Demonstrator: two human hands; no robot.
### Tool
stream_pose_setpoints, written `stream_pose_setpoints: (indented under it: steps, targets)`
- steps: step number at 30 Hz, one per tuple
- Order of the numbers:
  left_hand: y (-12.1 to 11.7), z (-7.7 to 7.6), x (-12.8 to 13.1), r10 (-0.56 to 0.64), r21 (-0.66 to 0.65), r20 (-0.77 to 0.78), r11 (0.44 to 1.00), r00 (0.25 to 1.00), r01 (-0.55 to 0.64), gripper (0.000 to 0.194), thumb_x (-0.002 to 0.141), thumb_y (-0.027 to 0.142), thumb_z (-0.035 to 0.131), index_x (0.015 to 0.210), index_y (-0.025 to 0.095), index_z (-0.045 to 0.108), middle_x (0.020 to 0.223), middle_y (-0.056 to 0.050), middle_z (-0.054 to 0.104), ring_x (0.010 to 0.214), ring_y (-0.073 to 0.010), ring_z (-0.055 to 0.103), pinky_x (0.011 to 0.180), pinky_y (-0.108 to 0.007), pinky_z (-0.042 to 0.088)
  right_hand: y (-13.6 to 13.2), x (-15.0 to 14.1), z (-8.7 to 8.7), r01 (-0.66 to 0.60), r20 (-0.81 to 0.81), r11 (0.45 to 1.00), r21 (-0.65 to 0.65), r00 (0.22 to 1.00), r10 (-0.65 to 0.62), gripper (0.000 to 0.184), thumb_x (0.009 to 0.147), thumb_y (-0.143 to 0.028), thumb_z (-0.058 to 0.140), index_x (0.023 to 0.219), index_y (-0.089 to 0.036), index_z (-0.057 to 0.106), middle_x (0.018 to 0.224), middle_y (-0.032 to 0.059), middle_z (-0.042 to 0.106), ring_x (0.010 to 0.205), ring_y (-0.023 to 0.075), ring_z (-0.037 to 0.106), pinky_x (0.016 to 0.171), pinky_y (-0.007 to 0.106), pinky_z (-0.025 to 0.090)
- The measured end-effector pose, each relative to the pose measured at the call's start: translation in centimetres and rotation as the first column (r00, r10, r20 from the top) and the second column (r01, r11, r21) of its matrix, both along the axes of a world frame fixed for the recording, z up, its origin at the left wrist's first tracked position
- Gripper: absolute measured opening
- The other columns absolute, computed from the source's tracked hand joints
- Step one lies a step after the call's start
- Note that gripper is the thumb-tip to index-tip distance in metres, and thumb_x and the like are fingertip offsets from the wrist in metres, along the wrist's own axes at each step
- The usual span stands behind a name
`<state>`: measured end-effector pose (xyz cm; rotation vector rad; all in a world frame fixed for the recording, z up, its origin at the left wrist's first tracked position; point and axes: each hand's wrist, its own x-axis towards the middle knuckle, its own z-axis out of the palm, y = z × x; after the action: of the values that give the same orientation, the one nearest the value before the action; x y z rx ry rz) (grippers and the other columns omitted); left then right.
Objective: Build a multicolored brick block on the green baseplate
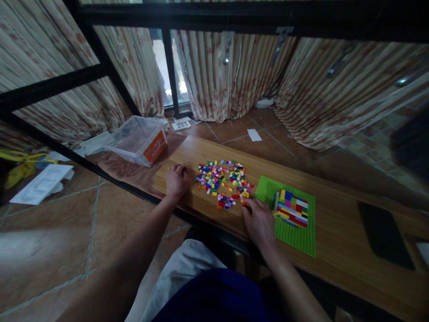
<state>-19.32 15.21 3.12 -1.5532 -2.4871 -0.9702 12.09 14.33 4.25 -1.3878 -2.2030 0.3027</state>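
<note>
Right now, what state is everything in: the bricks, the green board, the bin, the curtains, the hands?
Loose bricks: scattered, unjoined
Brick block: joined together, on the green board
Green board: lying flat, partly covered
Clear bin: open, no lid on
Curtains: hanging, a bright gap between them
Left hand: fingers curled, grip unclear
Right hand: fingertips beside loose bricks, grip unclear

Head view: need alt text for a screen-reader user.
A person's left hand and right hand flank a loose spread of small multicoloured bricks on a wooden tabletop. Right of the right hand, a block built of bricks stands on a green baseplate. A clear plastic box sits beyond the tabletop's left end.
</note>
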Motion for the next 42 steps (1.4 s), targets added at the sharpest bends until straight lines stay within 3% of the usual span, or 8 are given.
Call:
stream_pose_setpoints:
  steps: [10,17,22,26,31,34,38,42]
  targets:
    - [0.0,-0.1,-0.1,-0.01,-0.007,0.011,1.0,1.0,0.01,0.03,0.088,0.019,0.048,0.105,0.017,0.072,0.114,-0.013,0.069,0.112,-0.0282,0.06,0.102,-0.043,0.047,-0.3,-2.4,0.1,-0.081,-0.166,0.997,-0.002,0.983,0.079,0.026,0.099,-0.028,0.047,0.102,-0.024,0.072,0.1,0.0068,0.073,0.094,0.0232,0.064,0.088,0.038,0.049]
    - [0.0,0.0,0.1,0.004,-0.023,0.014,1.0,1.0,-0.003,0.029,0.088,0.019,0.048,0.103,0.017,0.073,0.114,-0.014,0.068,0.112,-0.0284,0.06,0.102,-0.043,0.047,-1.6,-4.4,-0.3,-0.281,-0.175,0.959,0.038,0.943,0.283,0.02,0.097,-0.026,0.055,0.102,-0.024,0.075,0.102,0.0076,0.068,0.098,0.0231,0.061,0.09,0.037,0.049]
    - [0.0,0.2,0.0,0.006,-0.016,0.016,1.0,1.0,-0.006,0.03,0.088,0.02,0.047,0.104,0.017,0.073,0.114,-0.014,0.069,0.111,-0.029,0.061,0.101,-0.044,0.048,-1.5,-5.5,-1.0,-0.27,-0.138,0.961,0.055,0.951,0.275,0.019,0.095,-0.02,0.056,0.088,-0.024,0.074,0.097,0.0078,0.066,0.093,0.0236,0.058,0.086,0.037,0.049]
    - [0.1,0.1,-0.2,0.006,-0.006,0.01,1.0,1.0,-0.006,0.03,0.087,0.021,0.048,0.103,0.018,0.073,0.114,-0.013,0.069,0.11,-0.0293,0.061,0.101,-0.044,0.048,-1.7,-5.6,0.0,-0.267,-0.188,0.962,0.047,0.944,0.271,0.019,0.095,-0.021,0.056,0.087,-0.025,0.073,0.096,0.0067,0.068,0.093,0.0229,0.061,0.085,0.036,0.051]
    - [0.0,0.1,-0.3,-0.007,0.0,0.006,1.0,1.0,0.007,0.03,0.087,0.022,0.048,0.103,0.018,0.072,0.114,-0.014,0.069,0.11,-0.0299,0.061,0.102,-0.045,0.048,-1.9,-2.7,3.1,-0.136,-0.351,0.99,-0.039,0.929,0.114,0.021,0.097,-0.03,0.053,0.091,-0.028,0.073,0.094,0.0041,0.073,0.089,0.0202,0.067,0.082,0.034,0.054]
    - [0.0,0.2,-0.3,-0.004,0.003,0.015,1.0,1.0,0.004,0.029,0.086,0.023,0.048,0.101,0.019,0.072,0.113,-0.013,0.069,0.11,-0.0298,0.061,0.101,-0.045,0.048,-0.8,1.1,4.3,0.064,-0.4,0.996,-0.07,0.912,-0.087,0.025,0.095,-0.041,0.055,0.094,-0.025,0.074,0.091,0.0053,0.075,0.081,0.0206,0.069,0.077,0.035,0.055]
    - [0.1,0.1,-0.3,0.006,-0.007,0.023,1.0,1.0,-0.006,0.029,0.086,0.023,0.047,0.1,0.019,0.073,0.113,-0.013,0.069,0.111,-0.0299,0.061,0.101,-0.044,0.048,1.5,5.8,4.7,0.344,-0.352,0.933,-0.109,0.864,-0.359,0.035,0.091,-0.048,0.056,0.096,-0.02,0.075,0.095,0.0099,0.077,0.081,0.0236,0.07,0.077,0.038,0.056]
    - [0.2,-0.2,-0.5,0.004,-0.002,0.012,1.0,1.0,-0.004,0.031,0.087,0.025,0.047,0.103,0.017,0.072,0.115,-0.014,0.069,0.111,-0.0303,0.061,0.102,-0.045,0.047,3.3,7.5,4.3,0.441,-0.227,0.894,-0.077,0.865,-0.447,0.039,0.091,-0.049,0.051,0.095,-0.019,0.075,0.091,0.0123,0.077,0.073,0.0255,0.07,0.071,0.041,0.055]
